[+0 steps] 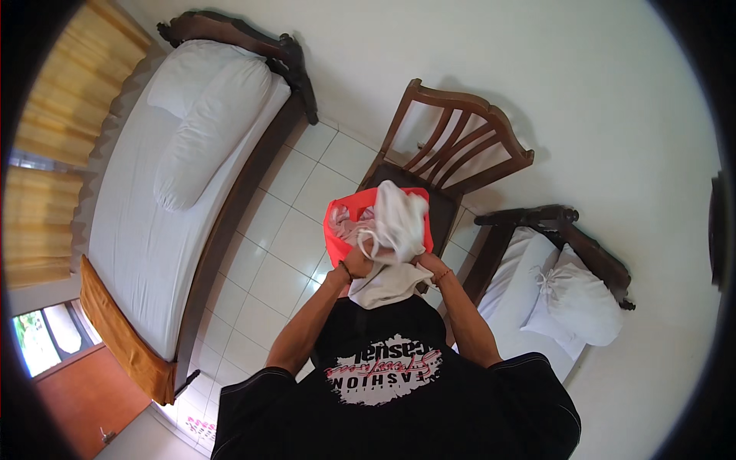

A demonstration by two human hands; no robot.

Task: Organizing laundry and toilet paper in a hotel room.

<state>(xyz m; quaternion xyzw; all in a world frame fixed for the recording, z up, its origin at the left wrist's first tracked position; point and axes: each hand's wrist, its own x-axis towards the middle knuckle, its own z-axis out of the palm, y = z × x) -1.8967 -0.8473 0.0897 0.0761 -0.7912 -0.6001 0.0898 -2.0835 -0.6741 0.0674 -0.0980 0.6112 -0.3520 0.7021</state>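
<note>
A white cloth (399,218) with loose straps or strings is bunched between my two hands, its upper part blurred. My left hand (359,263) grips it near a looped strap, and my right hand (428,265) grips its other side. Some of the cloth hangs below the hands against my black shirt. Beyond the hands, a red plastic basket (335,244) stands at the chair's seat with crumpled pale laundry (348,223) inside. The white cloth covers much of the basket's right part. My fingertips are partly hidden by the fabric.
A wooden chair (460,135) with a dark seat stands against the white wall. On the left is a bed (144,190) with a bolster (213,132); on the right, another bed (500,293) holds pillows (581,293). Floor tiles (282,218) lie between. An orange-brown door (95,399) is at lower left.
</note>
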